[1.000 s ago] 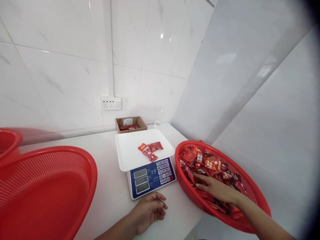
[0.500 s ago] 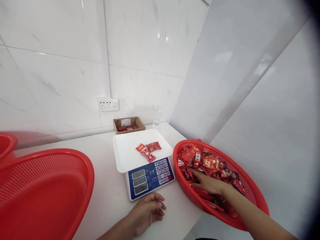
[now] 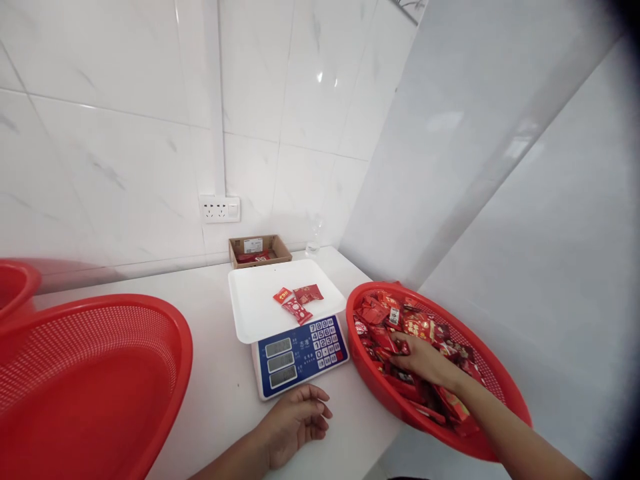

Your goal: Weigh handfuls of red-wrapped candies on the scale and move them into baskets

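Note:
My right hand [image 3: 420,360] is inside the red basket [image 3: 517,407] on the right, its fingers closed on a red snack packet [image 3: 384,339]. Many other small red wrapped packets lie heaped around it. My left hand [image 3: 300,423] rests on the table just in front of the scale [image 3: 305,353], fingers loosely bent and apart, holding nothing. On the scale's white tray [image 3: 260,300] lie three small packets: a little red one [image 3: 283,295], a spotted one [image 3: 297,311] and a darker red one [image 3: 309,293]. The digits on the displays are too faint to read.
A large red basket [image 3: 183,360] stands on the left, with part of another [image 3: 20,283] behind it. Behind the scale sits a cardboard box [image 3: 277,252] holding red packets, beside a clear plastic bottle [image 3: 313,245]. A socket [image 3: 220,209] is on the tiled wall.
My right hand's fingers, spread over the packets before, have drawn together on a red packet and lifted slightly. My left hand and the packets on the scale stay in place.

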Demonstrator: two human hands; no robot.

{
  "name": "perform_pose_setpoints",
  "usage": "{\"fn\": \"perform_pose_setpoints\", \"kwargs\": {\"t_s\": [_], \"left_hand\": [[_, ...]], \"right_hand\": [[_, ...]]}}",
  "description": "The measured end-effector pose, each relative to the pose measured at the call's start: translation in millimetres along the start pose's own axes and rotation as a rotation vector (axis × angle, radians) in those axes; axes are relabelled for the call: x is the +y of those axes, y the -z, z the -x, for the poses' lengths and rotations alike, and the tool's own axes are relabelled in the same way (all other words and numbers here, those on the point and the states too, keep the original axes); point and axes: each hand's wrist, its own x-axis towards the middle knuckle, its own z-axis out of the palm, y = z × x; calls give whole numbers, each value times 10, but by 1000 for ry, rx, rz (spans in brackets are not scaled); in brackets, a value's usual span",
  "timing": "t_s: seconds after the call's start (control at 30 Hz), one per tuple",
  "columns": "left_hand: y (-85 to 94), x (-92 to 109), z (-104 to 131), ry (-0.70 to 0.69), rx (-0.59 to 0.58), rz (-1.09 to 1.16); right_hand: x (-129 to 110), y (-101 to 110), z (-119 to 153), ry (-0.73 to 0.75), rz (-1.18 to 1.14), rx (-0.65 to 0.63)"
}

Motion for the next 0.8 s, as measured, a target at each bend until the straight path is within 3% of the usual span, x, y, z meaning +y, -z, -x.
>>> {"fn": "perform_pose_setpoints", "kwargs": {"t_s": [0.1, 0.27, 0.37, 0.57, 0.8], "left_hand": [[3, -5, -4, 0, -2, -4], [-5, 10, 10, -2, -3, -6], [-19, 28, 33, -2, -2, -8], [-15, 27, 42, 0, -8, -5], [10, -8, 0, -6, -8, -6]], "right_hand": [[11, 149, 9, -27, -88, 44], [50, 299, 56, -78, -84, 239], [72, 270, 113, -157, -146, 252], [80, 216, 162, -156, -236, 206], [36, 265, 18, -109, 17, 437]]}}
